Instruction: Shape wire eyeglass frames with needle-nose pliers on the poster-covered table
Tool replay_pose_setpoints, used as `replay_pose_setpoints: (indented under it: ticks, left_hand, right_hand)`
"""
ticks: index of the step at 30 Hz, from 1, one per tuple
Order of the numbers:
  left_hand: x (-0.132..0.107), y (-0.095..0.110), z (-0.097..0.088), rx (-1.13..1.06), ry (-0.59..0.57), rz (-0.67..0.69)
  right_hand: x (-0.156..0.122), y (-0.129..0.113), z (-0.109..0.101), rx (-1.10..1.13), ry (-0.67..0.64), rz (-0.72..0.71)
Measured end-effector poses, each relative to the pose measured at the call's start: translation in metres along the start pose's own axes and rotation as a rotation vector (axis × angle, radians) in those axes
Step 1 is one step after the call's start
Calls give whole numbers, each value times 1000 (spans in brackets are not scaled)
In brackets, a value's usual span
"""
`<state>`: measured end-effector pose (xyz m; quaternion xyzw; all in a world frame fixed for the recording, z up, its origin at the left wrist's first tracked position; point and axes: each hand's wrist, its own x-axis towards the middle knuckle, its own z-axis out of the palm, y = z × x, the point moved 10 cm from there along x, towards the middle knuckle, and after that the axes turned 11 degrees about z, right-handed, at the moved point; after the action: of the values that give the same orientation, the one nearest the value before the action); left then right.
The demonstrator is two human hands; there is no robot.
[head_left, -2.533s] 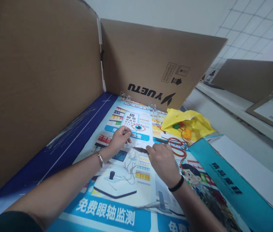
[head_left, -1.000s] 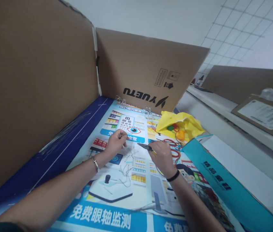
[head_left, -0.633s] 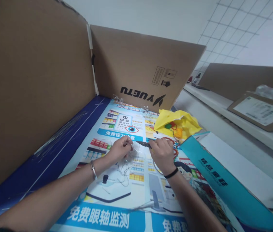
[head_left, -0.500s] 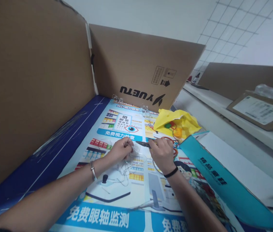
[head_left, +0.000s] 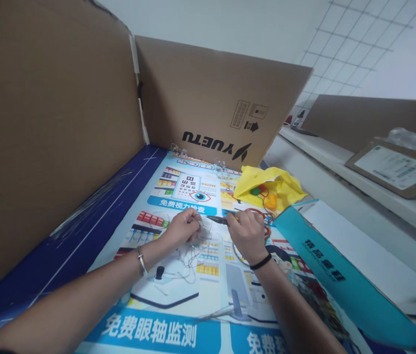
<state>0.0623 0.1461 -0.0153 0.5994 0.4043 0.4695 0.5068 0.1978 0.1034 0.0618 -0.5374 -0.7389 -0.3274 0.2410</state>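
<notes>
Over the middle of the printed sheet, my left hand (head_left: pixel 186 226) is closed with its fingers pinched on thin wire (head_left: pixel 189 256). Loose loops of that wire hang below the fingers and to their right. My right hand (head_left: pixel 249 235) is wrapped round a pair of pliers (head_left: pixel 218 220), whose dark, narrow jaws point left toward my left hand. A small gap shows between the plier tips and my left fingers. Whether the jaws touch any wire is too fine to make out.
A yellow bag (head_left: pixel 285 186) holds green and orange thread bundles. A teal box (head_left: pixel 340 270) stands at right. Cardboard panels (head_left: pixel 208 93) wall the back and left. Straight wires (head_left: pixel 93 199) lie on the blue edge at left; small clear pieces (head_left: pixel 221 169) lie at the back.
Both hands stay in nearly the same place. My left fingers and the pliers have shifted very slightly, and the wire loops beside them have changed shape a little.
</notes>
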Motion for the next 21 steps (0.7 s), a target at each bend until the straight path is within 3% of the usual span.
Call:
replay_pose_setpoints:
  ticks: [9,21]
  left_hand:
    - [2,-1,-4,-5,32,10]
    - [4,-6,-4,-17,23,14]
  right_hand:
    - [1,-3,1,4,-30,-18]
    - [-2,3,19,267,-139,140]
